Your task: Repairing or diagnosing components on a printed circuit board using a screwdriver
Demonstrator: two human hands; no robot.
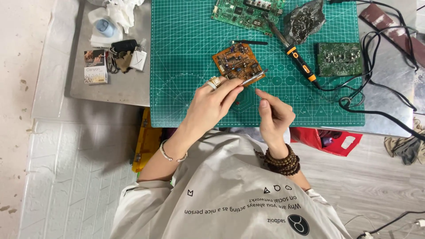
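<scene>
Nearest, both hands sit over the near edge of the green mat, which covers the middle of the table. Left hand: fingers clamped on tweezers, pen-style, probably for fine control. Tweezers' long axis runs diagonal, handle near-left, tip far-right, and the tip lands on the near-right corner of the orange board. Right hand: index and thumb pinched together, rest curled; can't tell if anything tiny is held between them. It hovers just beside the tweezers, not touching the board.

Orange board lies flat mid-mat, component side up, turned so a corner points at the person, likely to bring that spot within reach.

Farther out: soldering iron lies diagonal right of the board, tip pointing to the far edge, away from both hands. Small green board sits at the mat's right edge, a bigger green board at the far edge.
</scene>
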